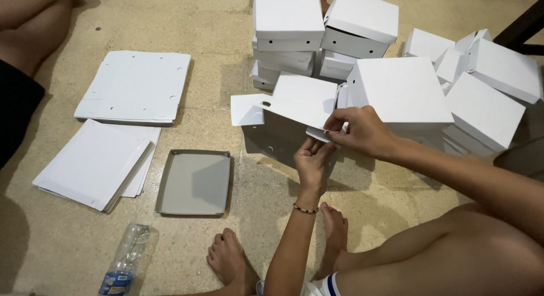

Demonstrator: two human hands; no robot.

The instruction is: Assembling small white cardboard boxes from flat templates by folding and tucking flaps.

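White cardboard, partly folded into a box (294,111), is held just above the floor (272,228) at the middle of the view, its grey inside facing the person and its flaps still sticking out to the left. The right hand (362,131) pinches the box's near right edge, fingers (334,123) closed on a flap between thumb and forefinger. The left hand (313,163) comes up from below, palm turned upward, its fingers curled against the underside of the same corner; a beaded bracelet (306,208) circles its wrist. Just behind and to the right of the box stands a heap of finished white boxes (402,92), some stacked neatly with their lids on, others tipped against each other. Left of the hands, a shallow grey tray-shaped lid (194,182) lies open side up on the floor. Further left lie two stacks of flat, unfolded white sheets: a nearer stack (96,163) and a farther stack (136,86) with small punched holes. A clear plastic bottle (126,261) with a blue label lies at the lower left. The person's bare feet (232,262) rest on the floor below the hands, and another person's leg (28,29) shows at the upper left corner.
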